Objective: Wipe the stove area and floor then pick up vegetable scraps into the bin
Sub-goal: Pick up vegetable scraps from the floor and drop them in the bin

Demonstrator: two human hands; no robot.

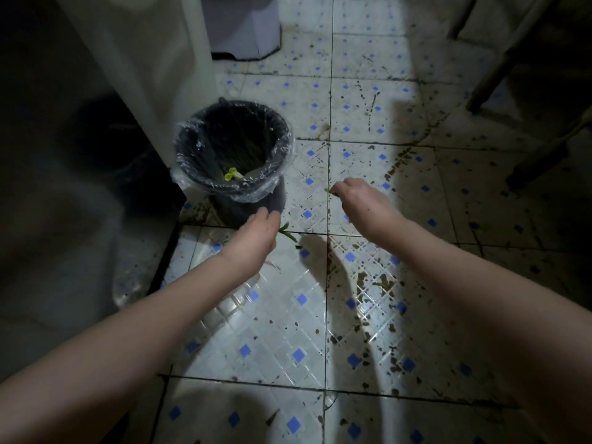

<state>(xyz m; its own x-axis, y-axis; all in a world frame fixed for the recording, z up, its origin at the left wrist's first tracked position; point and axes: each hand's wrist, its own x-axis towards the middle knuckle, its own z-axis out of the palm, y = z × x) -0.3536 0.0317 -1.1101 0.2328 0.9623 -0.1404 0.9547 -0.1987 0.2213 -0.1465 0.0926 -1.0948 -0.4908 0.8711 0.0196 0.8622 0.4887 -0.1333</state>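
Observation:
A black bin (250,200) lined with a clear plastic bag stands on the tiled floor, with a yellow-green scrap (232,174) lying inside. My left hand (256,237) hangs just in front of the bin, fingers curled downward, and a green vegetable strip (288,233) pokes out from under it; whether the fingers hold the strip is hidden. To the right of the bin, my right hand (358,195) pinches a small pale-green scrap (330,190) at its fingertips, above the floor.
The white floor tiles (320,331) with blue diamonds carry dark stains, thickest at the right. A white cabinet side (153,75) stands left of the bin. A grey box base (243,27) sits at the back. Dark furniture legs (499,68) stand at the right.

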